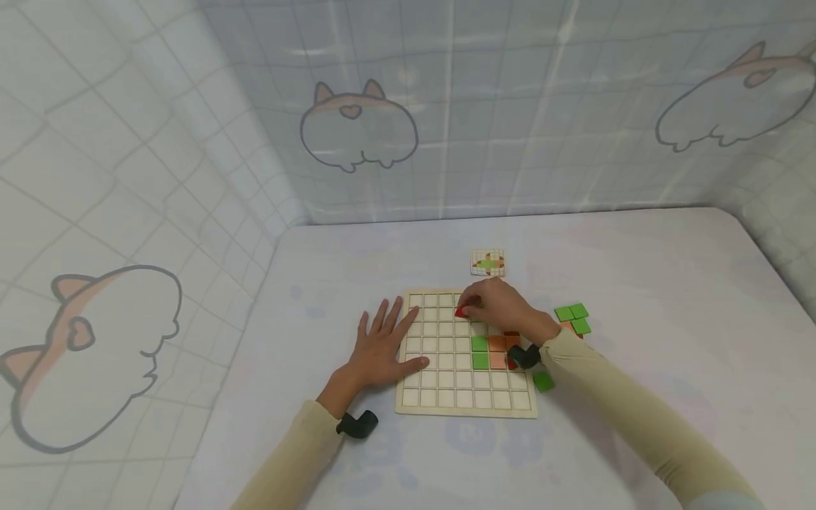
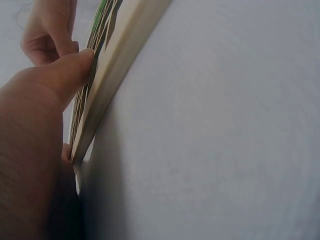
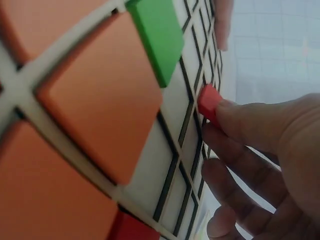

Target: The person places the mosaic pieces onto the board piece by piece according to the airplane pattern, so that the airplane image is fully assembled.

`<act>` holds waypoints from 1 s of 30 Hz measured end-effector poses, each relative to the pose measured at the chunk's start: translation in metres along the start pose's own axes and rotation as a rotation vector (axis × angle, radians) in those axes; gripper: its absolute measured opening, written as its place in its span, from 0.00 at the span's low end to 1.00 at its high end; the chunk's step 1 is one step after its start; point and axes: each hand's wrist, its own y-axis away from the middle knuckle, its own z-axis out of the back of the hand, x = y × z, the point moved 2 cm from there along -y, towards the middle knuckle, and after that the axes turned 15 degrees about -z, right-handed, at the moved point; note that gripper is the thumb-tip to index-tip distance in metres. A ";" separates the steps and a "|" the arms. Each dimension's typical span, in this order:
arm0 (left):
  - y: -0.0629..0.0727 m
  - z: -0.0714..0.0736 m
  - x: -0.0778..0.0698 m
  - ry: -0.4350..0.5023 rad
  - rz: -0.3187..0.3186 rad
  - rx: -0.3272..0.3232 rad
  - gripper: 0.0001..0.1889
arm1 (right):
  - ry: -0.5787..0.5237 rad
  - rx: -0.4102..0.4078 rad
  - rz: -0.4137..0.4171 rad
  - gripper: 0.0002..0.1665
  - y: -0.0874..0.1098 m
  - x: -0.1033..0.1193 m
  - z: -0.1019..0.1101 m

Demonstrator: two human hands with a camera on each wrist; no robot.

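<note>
My right hand [image 1: 499,306] pinches a small red tile [image 3: 209,104] between thumb and fingers, right at the upper middle of a wooden grid board [image 1: 440,411]. My left hand [image 1: 381,352] lies with fingers spread over the board's left edge; in the left wrist view its thumb [image 2: 80,67] rests on the rim. Two green tiles [image 1: 480,343] sit in cells right of the middle, one above the other. Beside them lie orange tiles [image 1: 497,360], with red pieces at the right, partly hidden by the right wrist.
Behind the board lies a small pattern card [image 1: 488,263] with a green, orange and red figure. Right of the board are loose green tiles [image 1: 571,312] with orange and red ones, and a single green tile [image 1: 543,381] near its edge. A tiled-pattern curtain [image 1: 484,142] stands behind the table.
</note>
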 end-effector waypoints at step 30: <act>-0.001 -0.002 -0.001 -0.023 0.019 0.013 0.51 | 0.123 -0.054 -0.021 0.12 0.077 -0.034 0.027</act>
